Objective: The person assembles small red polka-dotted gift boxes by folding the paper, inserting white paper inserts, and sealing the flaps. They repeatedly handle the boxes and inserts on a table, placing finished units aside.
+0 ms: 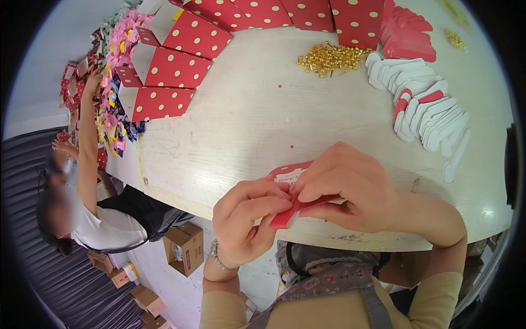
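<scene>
Close to the table's front edge, a red folded card piece [284,221] with a white printed label is between my two hands. My left hand [245,211] grips its left side, fingers curled and thumb underneath. Across from it, my right hand [353,189] pinches the card near its middle, fingertips almost meeting those of the left. Whatever lies under the fingertips is hidden. Beyond the hands is a heap of small gold paper fasteners [331,59]. To its right spread many white paddle-shaped paper tags [430,109], a few showing red faces.
Red polka-dot cartons [174,68] stand in an arc along the far left. A stack of red cut cards [406,35] lies at the far right. Pink and dark ribbon bows [123,41] are piled at left, where a co-worker [109,225] reaches in. Cardboard boxes [184,249] sit on the floor.
</scene>
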Demonstrator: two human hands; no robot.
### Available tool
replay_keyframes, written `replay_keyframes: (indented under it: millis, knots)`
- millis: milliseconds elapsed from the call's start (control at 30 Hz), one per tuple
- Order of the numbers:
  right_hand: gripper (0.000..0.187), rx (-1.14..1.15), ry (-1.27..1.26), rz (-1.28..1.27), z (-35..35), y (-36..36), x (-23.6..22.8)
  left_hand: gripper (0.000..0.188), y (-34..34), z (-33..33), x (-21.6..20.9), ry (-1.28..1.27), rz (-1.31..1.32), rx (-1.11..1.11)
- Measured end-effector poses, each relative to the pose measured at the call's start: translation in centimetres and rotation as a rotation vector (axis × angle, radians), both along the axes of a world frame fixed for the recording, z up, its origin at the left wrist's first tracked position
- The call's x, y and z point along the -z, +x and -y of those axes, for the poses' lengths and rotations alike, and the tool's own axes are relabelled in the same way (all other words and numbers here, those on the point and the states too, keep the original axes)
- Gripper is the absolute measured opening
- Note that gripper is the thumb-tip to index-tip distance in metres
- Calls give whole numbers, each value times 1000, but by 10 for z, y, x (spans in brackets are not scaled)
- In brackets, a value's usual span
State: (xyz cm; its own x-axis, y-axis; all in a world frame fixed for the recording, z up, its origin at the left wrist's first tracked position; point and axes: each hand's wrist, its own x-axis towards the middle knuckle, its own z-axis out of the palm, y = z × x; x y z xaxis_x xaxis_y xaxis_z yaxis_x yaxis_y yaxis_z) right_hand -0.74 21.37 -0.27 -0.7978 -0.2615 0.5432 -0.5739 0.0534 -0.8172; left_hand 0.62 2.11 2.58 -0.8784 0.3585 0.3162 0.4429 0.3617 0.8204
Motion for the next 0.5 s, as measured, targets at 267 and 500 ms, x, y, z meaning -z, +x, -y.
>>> replay_keyframes:
  millis: [267,500]
  knots:
    - [28,18,137,-61,-8,2,-9,23,-10,-1,3,-44,-239,104]
    - [26,-30,48,-7,-5,2,-9,22,-5,3,-3,-19,-59,79]
